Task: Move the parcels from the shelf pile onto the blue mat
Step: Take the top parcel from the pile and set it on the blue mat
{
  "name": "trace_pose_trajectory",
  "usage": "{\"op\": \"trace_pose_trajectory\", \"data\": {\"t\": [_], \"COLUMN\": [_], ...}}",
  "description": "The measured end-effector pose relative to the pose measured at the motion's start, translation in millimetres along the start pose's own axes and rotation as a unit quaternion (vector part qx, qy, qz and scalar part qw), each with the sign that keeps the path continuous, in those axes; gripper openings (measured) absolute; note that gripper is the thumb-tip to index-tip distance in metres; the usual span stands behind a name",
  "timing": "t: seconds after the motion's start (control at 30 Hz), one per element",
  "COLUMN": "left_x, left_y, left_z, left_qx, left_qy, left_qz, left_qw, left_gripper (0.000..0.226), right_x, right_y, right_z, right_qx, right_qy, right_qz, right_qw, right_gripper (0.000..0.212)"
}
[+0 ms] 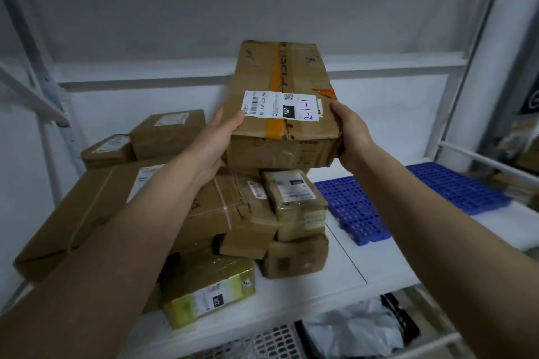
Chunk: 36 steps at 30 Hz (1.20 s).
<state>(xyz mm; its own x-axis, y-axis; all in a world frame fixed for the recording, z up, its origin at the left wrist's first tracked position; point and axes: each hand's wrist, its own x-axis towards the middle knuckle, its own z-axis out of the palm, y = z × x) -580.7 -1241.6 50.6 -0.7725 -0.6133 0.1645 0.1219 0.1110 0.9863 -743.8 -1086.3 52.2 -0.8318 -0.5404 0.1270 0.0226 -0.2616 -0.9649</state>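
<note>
Both hands (287, 137) w/ taped parcel (284, 108) above pile (233, 213)

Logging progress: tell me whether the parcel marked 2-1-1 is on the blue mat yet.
Not yet. The parcel is gripped by the left hand and right hand above the pile; the blue mat lies to its right.
</note>
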Motion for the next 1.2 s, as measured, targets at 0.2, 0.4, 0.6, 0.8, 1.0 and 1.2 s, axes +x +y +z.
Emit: {"op": "trace_pose_trajectory", "data": {"t": [0.2, 0.4, 0.6, 0.8, 1.0, 1.2], "left_x": [7.7, 20.4, 27.1, 27.8, 24.1, 43.4], "left_y": [1.5, -8.3, -38.8, -92.7, -143.8, -169.5], "left_z": [72.9, 153.4, 241.0, 331.9, 407.2, 458.7], "left_qx": [0.012, 0.016, 0.004, -0.025, -0.077, -0.073], "left_qy": [-0.032, -0.032, -0.039, -0.047, -0.044, -0.03], "left_qz": [-0.01, -0.033, -0.075, -0.149, -0.209, -0.213], "left_qw": [0.999, 0.999, 0.996, 0.987, 0.974, 0.974], "left_gripper": [0.043, 0.045, 0.045, 0.043, 0.04, 0.035], "right_x": [0.2, 9.1, 21.5, 26.5, 25.6, 50.2], "right_y": [-12.1, -23.6, -23.4, -7.6, 9.8, 25.1], "right_z": [-66.4, -144.4, -235.1, -334.6, -410.4, -460.8], "right_qx": [0.019, 0.022, 0.001, -0.046, -0.068, -0.053], "right_qy": [0.058, 0.093, 0.101, 0.108, 0.107, 0.101], "right_qz": [0.025, 0.044, 0.083, 0.149, 0.182, 0.199], "right_qw": [0.998, 0.994, 0.991, 0.982, 0.975, 0.973], "right_gripper": [0.025, 0.021, 0.021, 0.024, 0.016, 0.014]}}
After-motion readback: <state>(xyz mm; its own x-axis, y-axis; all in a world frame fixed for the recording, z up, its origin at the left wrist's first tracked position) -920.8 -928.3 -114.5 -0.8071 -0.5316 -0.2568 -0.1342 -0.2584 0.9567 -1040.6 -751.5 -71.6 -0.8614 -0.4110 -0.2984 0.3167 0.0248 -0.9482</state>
